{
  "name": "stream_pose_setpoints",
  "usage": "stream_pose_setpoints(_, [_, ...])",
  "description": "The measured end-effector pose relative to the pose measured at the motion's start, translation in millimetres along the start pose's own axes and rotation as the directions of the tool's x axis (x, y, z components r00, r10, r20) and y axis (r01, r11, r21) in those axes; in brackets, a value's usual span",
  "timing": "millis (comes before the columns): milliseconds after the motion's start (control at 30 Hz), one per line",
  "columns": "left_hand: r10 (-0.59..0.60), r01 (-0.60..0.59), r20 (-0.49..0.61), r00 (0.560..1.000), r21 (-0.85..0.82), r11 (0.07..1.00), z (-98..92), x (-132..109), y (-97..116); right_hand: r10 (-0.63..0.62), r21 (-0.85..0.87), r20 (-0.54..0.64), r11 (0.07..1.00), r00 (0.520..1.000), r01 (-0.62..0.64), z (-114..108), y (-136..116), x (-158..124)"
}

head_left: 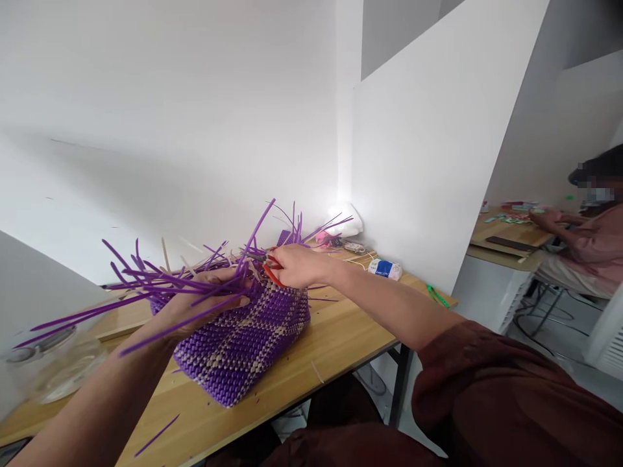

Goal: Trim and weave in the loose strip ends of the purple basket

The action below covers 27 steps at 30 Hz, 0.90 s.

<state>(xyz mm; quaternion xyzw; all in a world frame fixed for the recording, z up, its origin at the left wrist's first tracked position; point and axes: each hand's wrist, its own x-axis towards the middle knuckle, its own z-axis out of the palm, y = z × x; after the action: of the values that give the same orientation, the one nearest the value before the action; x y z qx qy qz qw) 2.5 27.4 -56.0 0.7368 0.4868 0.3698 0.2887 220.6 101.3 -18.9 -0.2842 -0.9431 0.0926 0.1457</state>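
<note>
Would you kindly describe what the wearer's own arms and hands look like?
A loose, dark maroon sleeve covers the right arm to about the elbow. The left forearm shows bare, any sleeve out of view. Neither the left hand nor the right hand wears a glove.

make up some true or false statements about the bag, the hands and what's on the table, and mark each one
1. The right hand holds a red-handled tool. True.
2. The woven bag is all green. False: it is purple with pale lines.
3. A cut purple piece lies on the table. True.
4. The left hand rests in the lap. False: it grips purple strips at the bag's top.
5. Blue-labelled yarn lies to the right of the bag in view. True.
</note>
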Motion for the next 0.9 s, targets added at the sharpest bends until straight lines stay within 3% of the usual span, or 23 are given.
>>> stream_pose_setpoints(133, [0.034, -0.034, -0.049, 0.998, 0.015, 0.999, 2.7, -1, 5, -0.018, 0.137, 0.159, 0.991, 0.987, -0.004, -4, -3, 10])
stream_pose_setpoints(233, [0.054, -0.054, -0.029, 0.998, 0.014, 0.998, 4.3, 0, 6, 0.007, 0.195, 0.134, 0.98, 0.991, -0.033, -3, -2, 15])
stream_pose_setpoints(333, [-0.001, 0.001, -0.037, 0.999, -0.009, 1.0, 5.0, 0, 2, 0.048, 0.346, 0.139, 0.933, 0.989, -0.094, 1, 1, 19])
stream_pose_setpoints(500, [-0.011, 0.025, -0.201, 0.98, 0.066, 0.997, 3.3, -1, -10, 0.161, 0.573, 0.037, 0.805, 0.986, -0.153, 18, 10, 27])
stream_pose_setpoints(633, [-0.009, 0.021, -0.178, 0.984, 0.066, 0.998, 1.8, 0, -18, 0.216, 0.554, -0.047, 0.818, 0.975, -0.154, 25, 14, 29])
stream_pose_setpoints(900, [0.037, -0.036, -0.117, 0.992, 0.012, 0.999, 3.9, 1, -18, 0.253, 0.317, -0.217, 0.932, 0.943, -0.177, 22, 4, 23])
